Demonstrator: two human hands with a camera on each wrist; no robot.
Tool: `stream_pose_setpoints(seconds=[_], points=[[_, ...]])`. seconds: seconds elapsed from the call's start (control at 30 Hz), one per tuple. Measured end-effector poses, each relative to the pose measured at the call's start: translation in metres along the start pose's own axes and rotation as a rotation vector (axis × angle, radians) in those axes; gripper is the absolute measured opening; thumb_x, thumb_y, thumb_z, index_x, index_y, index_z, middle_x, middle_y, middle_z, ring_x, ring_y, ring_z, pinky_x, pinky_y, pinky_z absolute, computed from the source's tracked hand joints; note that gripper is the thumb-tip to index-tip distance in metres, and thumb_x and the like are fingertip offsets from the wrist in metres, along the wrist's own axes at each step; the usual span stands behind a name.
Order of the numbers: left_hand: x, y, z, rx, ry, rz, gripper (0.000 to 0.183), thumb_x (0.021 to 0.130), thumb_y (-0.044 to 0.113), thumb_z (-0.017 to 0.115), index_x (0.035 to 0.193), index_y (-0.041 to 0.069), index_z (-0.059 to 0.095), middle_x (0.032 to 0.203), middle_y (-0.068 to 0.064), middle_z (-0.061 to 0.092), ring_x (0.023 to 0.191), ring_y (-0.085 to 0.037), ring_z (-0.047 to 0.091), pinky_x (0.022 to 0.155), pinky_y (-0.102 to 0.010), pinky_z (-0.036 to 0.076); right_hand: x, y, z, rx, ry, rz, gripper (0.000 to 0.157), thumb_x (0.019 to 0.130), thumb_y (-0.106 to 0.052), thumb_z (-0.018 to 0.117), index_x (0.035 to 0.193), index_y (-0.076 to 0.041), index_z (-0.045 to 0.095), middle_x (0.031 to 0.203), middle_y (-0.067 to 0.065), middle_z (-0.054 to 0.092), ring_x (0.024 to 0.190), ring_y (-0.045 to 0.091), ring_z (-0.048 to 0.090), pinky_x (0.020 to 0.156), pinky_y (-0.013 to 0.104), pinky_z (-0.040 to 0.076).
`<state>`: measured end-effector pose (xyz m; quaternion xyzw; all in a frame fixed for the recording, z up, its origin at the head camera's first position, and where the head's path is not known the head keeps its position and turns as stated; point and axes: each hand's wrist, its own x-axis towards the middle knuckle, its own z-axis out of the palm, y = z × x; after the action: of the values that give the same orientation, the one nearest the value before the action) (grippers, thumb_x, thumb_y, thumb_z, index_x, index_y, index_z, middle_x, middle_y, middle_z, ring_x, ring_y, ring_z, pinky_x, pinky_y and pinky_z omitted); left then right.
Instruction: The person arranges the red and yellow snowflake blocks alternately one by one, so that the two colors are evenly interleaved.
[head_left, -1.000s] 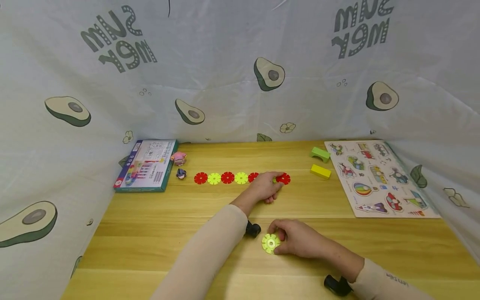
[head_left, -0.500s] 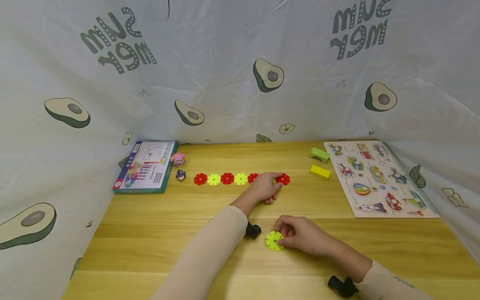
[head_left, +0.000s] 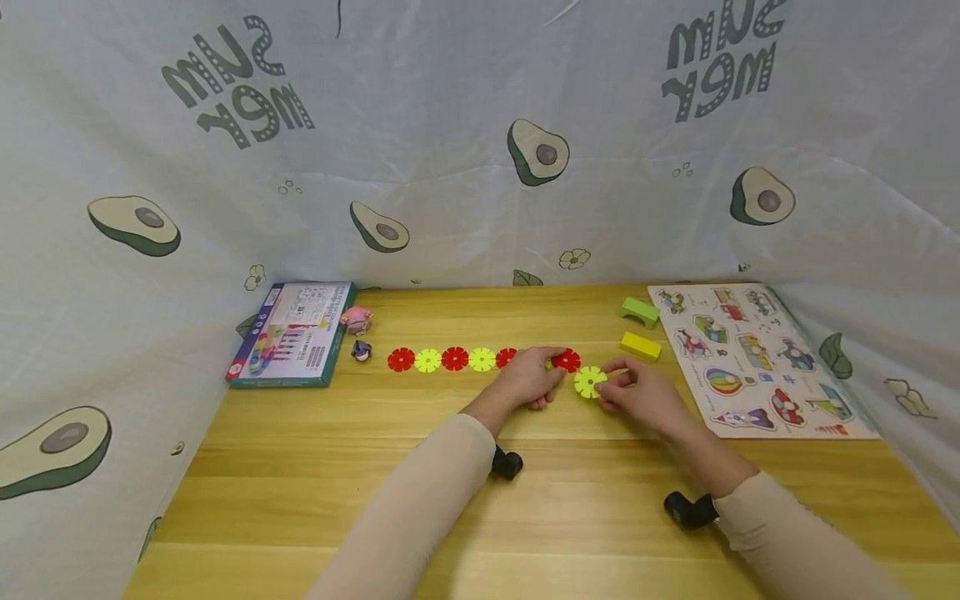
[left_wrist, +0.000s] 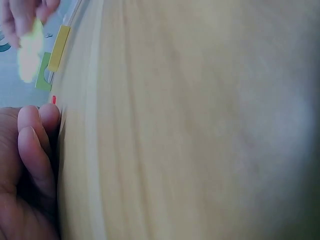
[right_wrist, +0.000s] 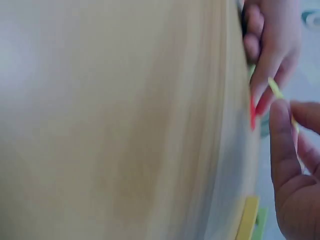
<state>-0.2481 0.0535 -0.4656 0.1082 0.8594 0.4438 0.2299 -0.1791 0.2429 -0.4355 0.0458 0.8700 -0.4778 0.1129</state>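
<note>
Flat notched plastic discs, red and yellow-green, lie in an alternating row on the table, from a red disc (head_left: 401,359) at the left end to a red disc (head_left: 567,360) at the right end. My left hand (head_left: 527,378) holds that right-end red disc between index finger and thumb, its other fingers curled, and covers part of the row. My right hand (head_left: 643,395) pinches a yellow-green disc (head_left: 590,382) by its right edge, just right of and nearer than the end red disc. In the right wrist view, this yellow-green disc (right_wrist: 274,88) is seen edge-on, raised above the table.
At the right lie a green arch block (head_left: 639,312), a yellow block (head_left: 641,346) and a picture puzzle board (head_left: 757,367). A flat box (head_left: 294,333), a pink figurine (head_left: 357,319) and a small dark figurine (head_left: 362,351) stand at the left. A printed cloth hangs behind the table.
My right hand has carried the yellow-green disc from the near middle of the table away from me and rightward, up beside the row's right end. My left hand has stayed at the red disc.
</note>
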Motion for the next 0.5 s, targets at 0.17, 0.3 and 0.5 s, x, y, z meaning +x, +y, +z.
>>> stream_pose_setpoints(seconds=[0.17, 0.3, 0.5], points=[[-0.001, -0.002, 0.001, -0.027, -0.004, 0.000, 0.043, 0.092, 0.029, 0.058, 0.134, 0.036, 0.047, 0.050, -0.008, 0.056, 0.034, -0.018, 0.048, 0.036, -0.030, 0.047, 0.019, 0.008, -0.010, -0.123, 0.045, 0.032, 0.043, 0.088, -0.023, 0.064, 0.123, -0.003, 0.047, 0.096, 0.014, 0.058, 0.078, 0.021, 0.061, 0.068, 0.026, 0.053], [0.000, -0.002, 0.002, -0.035, -0.006, 0.004, 0.043, 0.092, 0.028, 0.058, 0.133, 0.037, 0.047, 0.050, -0.008, 0.056, 0.034, -0.018, 0.048, 0.036, -0.030, 0.047, 0.022, 0.010, -0.012, -0.255, 0.073, 0.027, 0.047, 0.086, -0.028, 0.066, 0.123, -0.004, 0.050, 0.102, 0.014, 0.060, 0.083, 0.024, 0.055, 0.072, 0.031, 0.050], [0.002, -0.003, 0.002, -0.021, -0.001, 0.016, 0.043, 0.092, 0.029, 0.058, 0.133, 0.037, 0.047, 0.049, -0.007, 0.056, 0.034, -0.018, 0.049, 0.036, -0.031, 0.048, 0.028, 0.009, -0.010, -0.363, 0.070, 0.006, 0.055, 0.082, -0.036, 0.069, 0.120, 0.000, 0.053, 0.092, 0.011, 0.062, 0.075, 0.021, 0.055, 0.064, 0.031, 0.046]])
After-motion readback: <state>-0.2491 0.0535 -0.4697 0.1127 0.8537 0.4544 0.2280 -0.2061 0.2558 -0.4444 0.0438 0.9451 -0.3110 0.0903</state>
